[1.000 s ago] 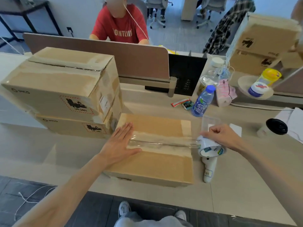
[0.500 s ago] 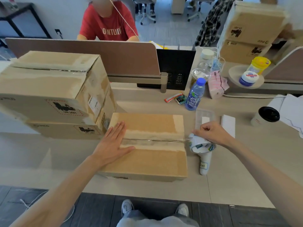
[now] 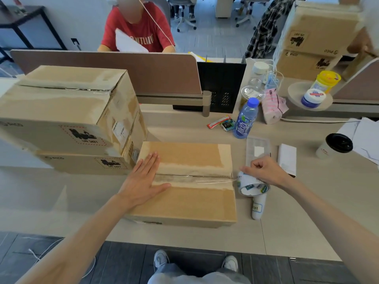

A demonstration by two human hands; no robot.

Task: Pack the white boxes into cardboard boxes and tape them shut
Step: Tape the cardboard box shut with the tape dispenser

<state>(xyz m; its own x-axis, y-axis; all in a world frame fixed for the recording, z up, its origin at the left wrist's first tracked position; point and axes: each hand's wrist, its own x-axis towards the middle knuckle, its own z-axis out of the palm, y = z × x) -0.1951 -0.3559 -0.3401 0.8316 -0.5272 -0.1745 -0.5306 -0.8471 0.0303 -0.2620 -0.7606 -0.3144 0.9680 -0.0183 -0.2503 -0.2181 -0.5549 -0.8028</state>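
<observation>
Right hand (image 3: 266, 171) gripped the tape roll (image 3: 252, 186) just off the cardboard box (image 3: 184, 203), apparently tensioning tape along its seam (image 3: 184, 177); left hand (image 3: 143, 182) (fingers flat) anchored the far end.

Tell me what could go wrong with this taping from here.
1. The left hand presses only the left end of the cardboard box, so a pull from the right hand on the tape roll might slide it.
2. The tape looks narrowed near the box's right edge; it may fold onto itself.
3. The white cylinder lying by the roll could snag it.
</observation>
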